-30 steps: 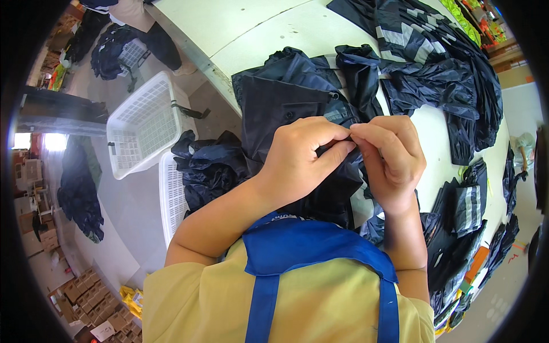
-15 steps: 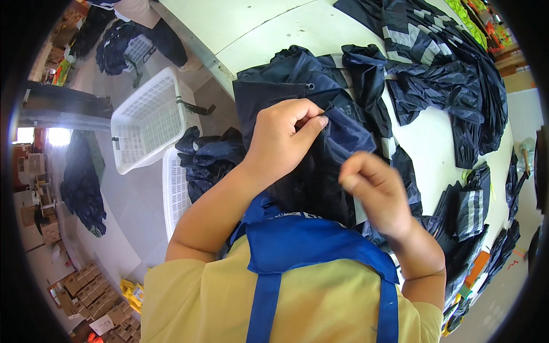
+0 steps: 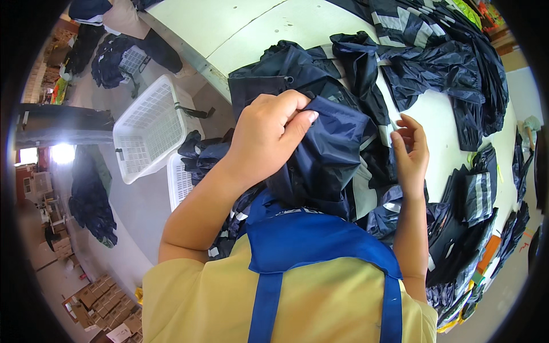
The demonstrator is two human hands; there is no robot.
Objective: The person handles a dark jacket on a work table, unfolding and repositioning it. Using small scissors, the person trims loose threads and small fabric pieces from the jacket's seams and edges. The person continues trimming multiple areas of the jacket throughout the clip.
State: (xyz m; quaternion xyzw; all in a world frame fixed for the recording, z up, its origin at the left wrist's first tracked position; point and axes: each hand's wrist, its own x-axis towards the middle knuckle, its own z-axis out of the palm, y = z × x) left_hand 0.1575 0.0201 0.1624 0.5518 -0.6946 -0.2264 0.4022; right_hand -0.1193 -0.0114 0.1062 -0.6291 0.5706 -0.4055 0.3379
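A shiny dark navy garment [image 3: 334,134] with pale grey strips lies bunched on the white table in front of me. My left hand [image 3: 266,137] is closed on it, pinching a folded edge between thumb and forefinger. To the right of that fold, my right hand [image 3: 410,153] is raised beside the garment with its fingers apart and curved, holding nothing. A flat dark flap of cloth [image 3: 254,91] lies just beyond my left hand.
More dark garments with grey strips [image 3: 452,74] are heaped at the far right of the table [image 3: 246,34]. Folded ones [image 3: 479,197] lie at the right. Left on the floor stands a white plastic basket [image 3: 151,128]; a second one [image 3: 180,182] holds dark cloth. Another person [image 3: 128,20] is at upper left.
My right hand has moved right and up, away from the cloth, and its fingers have spread. My left hand has shifted slightly left, still pinching the edge, which now spreads wider.
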